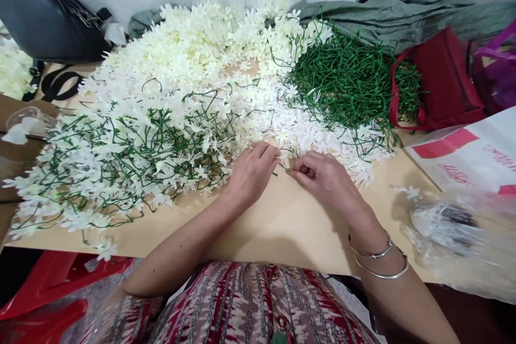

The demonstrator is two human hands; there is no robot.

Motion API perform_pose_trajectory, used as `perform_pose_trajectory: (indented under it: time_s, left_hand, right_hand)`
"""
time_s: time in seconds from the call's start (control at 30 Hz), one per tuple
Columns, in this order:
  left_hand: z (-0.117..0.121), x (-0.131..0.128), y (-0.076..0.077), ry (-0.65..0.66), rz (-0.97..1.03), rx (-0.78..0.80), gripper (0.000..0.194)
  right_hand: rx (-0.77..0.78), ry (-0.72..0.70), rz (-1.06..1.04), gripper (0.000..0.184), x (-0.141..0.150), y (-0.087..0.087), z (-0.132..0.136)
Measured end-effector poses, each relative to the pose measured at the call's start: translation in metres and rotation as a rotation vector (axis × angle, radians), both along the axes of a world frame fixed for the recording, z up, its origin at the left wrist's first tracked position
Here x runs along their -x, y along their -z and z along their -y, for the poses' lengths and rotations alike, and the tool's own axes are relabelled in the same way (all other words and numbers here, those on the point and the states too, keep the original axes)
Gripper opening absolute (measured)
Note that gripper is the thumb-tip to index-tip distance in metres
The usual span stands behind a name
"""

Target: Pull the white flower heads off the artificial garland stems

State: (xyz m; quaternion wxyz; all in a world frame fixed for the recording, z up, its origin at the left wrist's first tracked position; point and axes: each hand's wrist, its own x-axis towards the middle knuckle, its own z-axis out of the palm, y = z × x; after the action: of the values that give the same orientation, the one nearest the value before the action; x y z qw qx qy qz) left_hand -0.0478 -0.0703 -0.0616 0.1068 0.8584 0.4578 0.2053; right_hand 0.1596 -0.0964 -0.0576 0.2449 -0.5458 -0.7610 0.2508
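No word, brand or number can be read with certainty. Pinkish-red lettering [455,173] stands in two places on the white bag [481,174] at the right (slanted and too blurred to spell out), near a solid red block [445,143] printed on the same bag, itself without letters.

The left hand [255,171] and right hand [322,174] pinch a green stem [284,166] beside piled white flowers [139,153].

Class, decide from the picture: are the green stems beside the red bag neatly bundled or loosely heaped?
Loosely heaped: the green stems cross one another in many directions, with no tie visible.
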Motion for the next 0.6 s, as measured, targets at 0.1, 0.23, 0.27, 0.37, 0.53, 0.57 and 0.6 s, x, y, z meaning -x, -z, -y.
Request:
perform_pose_trajectory:
  time_s: [0.1,0.23,0.27,0.37,0.53,0.57,0.6]
  left_hand:
    - [-0.001,0.003,-0.009,-0.017,0.289,0.033,0.008]
    - [0.004,-0.002,-0.016,-0.021,0.681,0.241,0.010]
    - [0.006,-0.005,-0.015,-0.041,0.755,0.318,0.013]
    - [0.012,-0.012,-0.011,-0.078,0.933,0.510,0.022]
    - [0.016,-0.022,-0.004,-0.067,1.132,0.830,0.026]
    - [0.016,-0.023,-0.004,-0.073,1.192,0.905,0.028]
    - [0.016,-0.025,-0.004,-0.080,1.258,0.984,0.031]
  right_hand:
    - [0.092,-0.051,-0.034,0.025,-0.002,-0.009,0.002]
    - [0.097,0.066,-0.169,0.026,-0.006,-0.014,0.002]
    - [0.056,0.150,-0.204,0.023,-0.008,-0.014,0.001]
    - [-0.115,0.432,-0.220,0.006,-0.020,-0.007,-0.005]
    - [-0.133,0.497,0.036,0.010,-0.032,0.009,-0.013]
    - [-0.134,0.485,0.052,0.007,-0.031,0.011,-0.014]
    - [-0.148,0.477,0.047,0.005,-0.031,0.011,-0.014]
